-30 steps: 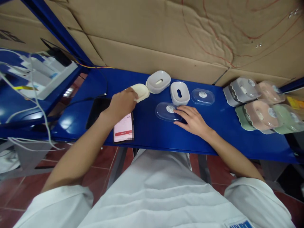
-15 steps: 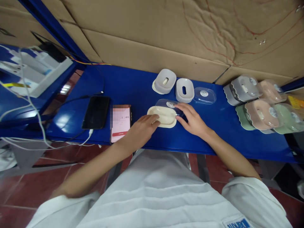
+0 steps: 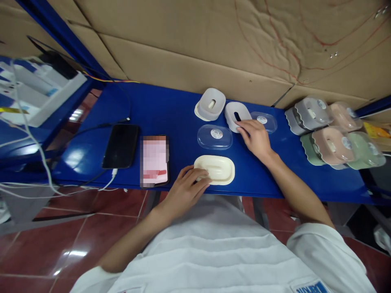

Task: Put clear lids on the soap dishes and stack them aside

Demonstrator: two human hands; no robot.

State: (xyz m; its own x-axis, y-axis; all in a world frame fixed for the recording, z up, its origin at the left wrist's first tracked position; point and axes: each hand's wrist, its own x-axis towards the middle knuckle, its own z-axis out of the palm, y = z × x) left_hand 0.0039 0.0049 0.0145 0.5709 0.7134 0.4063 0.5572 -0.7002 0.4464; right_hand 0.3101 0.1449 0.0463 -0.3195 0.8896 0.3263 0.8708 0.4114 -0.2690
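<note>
Nothing legible — the phone screen (image 3: 154,161) is blurred out, the round stickers on the clear lids (image 3: 215,136) are too small, and the shirt's blue badge (image 3: 310,287) is cut off.
</note>
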